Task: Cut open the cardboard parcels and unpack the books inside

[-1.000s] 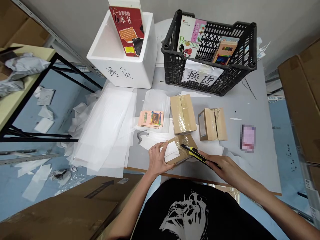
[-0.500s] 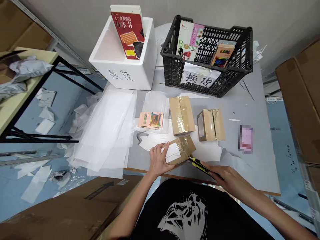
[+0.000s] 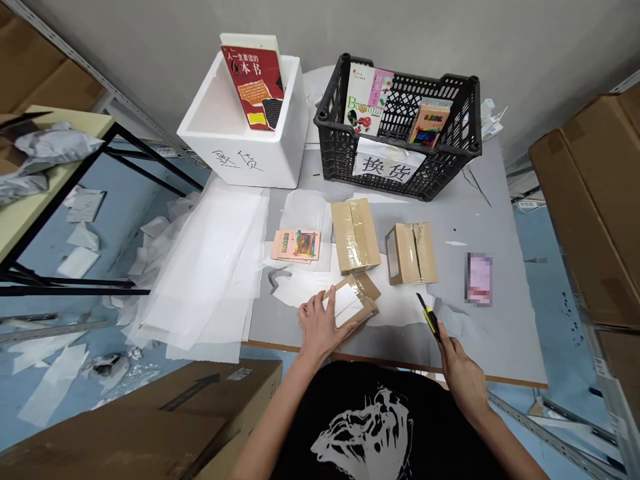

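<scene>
My left hand (image 3: 320, 323) grips the near end of a small taped cardboard box (image 3: 361, 296) with a white label, lying at the table's front edge. To its right my right hand (image 3: 457, 363) is closed on a yellow and black utility knife (image 3: 430, 318), whose tip points away from me and is clear of the box. Two more taped boxes lie behind: a flat one (image 3: 354, 234) and a smaller one (image 3: 411, 252).
A white foam box (image 3: 235, 143) with a red book (image 3: 253, 78) and a black crate (image 3: 395, 143) of books stand at the back. A small colourful book (image 3: 296, 245) lies on white paper sheets (image 3: 210, 257). Cardboard cartons flank the grey table (image 3: 500, 333).
My right hand drew the knife off the box and swung it to the right, blade now pointing away. The left hand stayed on the box.
</scene>
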Action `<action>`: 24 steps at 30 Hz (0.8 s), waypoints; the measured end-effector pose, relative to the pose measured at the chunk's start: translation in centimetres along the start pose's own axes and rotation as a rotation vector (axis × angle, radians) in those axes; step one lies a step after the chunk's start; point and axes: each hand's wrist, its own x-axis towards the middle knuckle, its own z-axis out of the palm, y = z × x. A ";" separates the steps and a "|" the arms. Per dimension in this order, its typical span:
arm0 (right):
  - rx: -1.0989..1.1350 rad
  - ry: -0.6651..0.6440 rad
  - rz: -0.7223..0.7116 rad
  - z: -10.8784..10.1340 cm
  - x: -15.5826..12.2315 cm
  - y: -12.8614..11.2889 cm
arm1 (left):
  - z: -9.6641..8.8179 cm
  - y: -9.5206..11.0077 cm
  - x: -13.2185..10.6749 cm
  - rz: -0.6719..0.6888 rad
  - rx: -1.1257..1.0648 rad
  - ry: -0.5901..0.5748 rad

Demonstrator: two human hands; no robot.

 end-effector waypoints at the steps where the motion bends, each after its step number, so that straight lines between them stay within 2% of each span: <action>1: -0.065 0.008 0.013 1.6 -0.3 0.0 | -0.1 -0.1 -0.1 0.007 0.011 -0.014; 4: -0.139 -0.006 0.051 5.2 -0.3 0.1 | -0.7 -0.6 -0.6 0.033 0.048 -0.048; 7: 0.031 -0.075 0.203 6.4 0.2 0.2 | -1.4 -1.0 -0.9 0.035 0.091 -0.104; 9: 0.283 -0.073 0.324 5.8 0.4 0.0 | -1.7 -1.1 -1.0 0.018 0.116 -0.170; 11: 0.595 -0.063 0.403 4.2 0.6 -0.8 | -1.7 -1.3 -1.0 -0.024 0.122 -0.238; 15: 1.098 -0.176 0.444 0.5 1.4 -4.8 | -0.8 -1.9 -1.5 -0.157 0.090 -0.316; 17: 1.194 -0.210 0.393 -0.4 2.0 -7.6 | -0.3 -2.2 -2.0 -0.204 0.053 -0.320; 20: 1.216 -0.160 0.301 -0.1 2.8 -11.6 | 0.2 -2.4 -3.2 -0.235 -0.034 -0.308; 24: 1.211 -0.120 0.219 0.2 3.2 -15.2 | 0.4 -2.6 -5.3 -0.256 -0.208 -0.247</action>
